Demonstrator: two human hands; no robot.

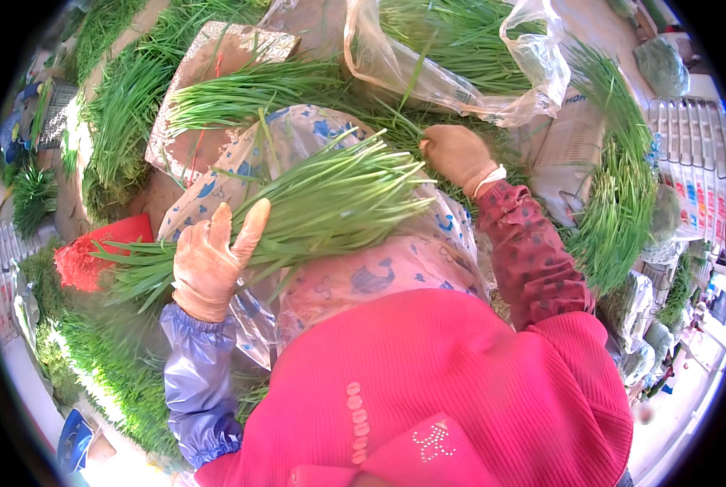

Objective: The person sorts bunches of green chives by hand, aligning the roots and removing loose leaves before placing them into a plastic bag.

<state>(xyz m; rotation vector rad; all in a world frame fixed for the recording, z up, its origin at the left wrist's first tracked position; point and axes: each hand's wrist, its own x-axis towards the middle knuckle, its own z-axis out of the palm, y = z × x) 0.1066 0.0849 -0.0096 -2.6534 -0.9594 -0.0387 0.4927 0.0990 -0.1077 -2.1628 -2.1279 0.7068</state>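
A thick bunch of garlic chives (339, 199) lies across my lap, its pale cut ends to the right and its leaf tips to the left. My left hand (209, 264), in a pale orange glove, rests against the leafy end with thumb and fingers stretched apart. Under the bunch a clear plastic sheet (371, 277) with blue prints covers my lap. Beyond the cut ends, my gloved right hand (459, 156) is closed, and a few loose chive blades (408, 122) run into its fingertips.
A patterned cardboard box (176, 97) with chives across it stands at the far left. A red cloth-like piece (103, 247) lies beside my left hand. An opened clear bag (468, 101) sits ahead. Chive heaps (618, 203) line the right, near white crates (691, 154).
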